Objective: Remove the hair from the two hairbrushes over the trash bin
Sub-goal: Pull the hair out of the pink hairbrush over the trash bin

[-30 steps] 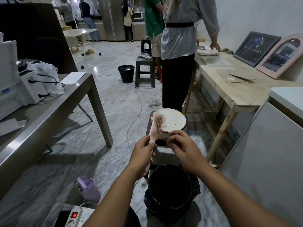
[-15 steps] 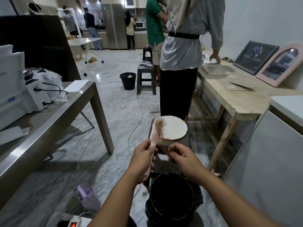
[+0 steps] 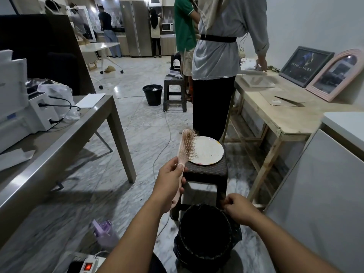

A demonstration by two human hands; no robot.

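One pink hairbrush (image 3: 186, 146) shows, gripped by its handle in the left hand (image 3: 171, 181), up beside the plate (image 3: 206, 150). The right hand (image 3: 239, 208) looks pinched shut over the one trash bin (image 3: 204, 233); any hair there is too small to see. Loose hair could drift past the rim onto the floor.

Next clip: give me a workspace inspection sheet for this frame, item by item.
Surface: dark stool on marble floor, white plate on it.
Job's things: pink hairbrush upright, hair in its bristles; black-lined trash bin below; second brush not seen.
Clutter: purple bottle, power strip.
Hands: left hand grips brush handle; right hand pinched at bin rim, contents unclear.
Cables: white cable across floor.
Surroundings: person standing close behind stool.
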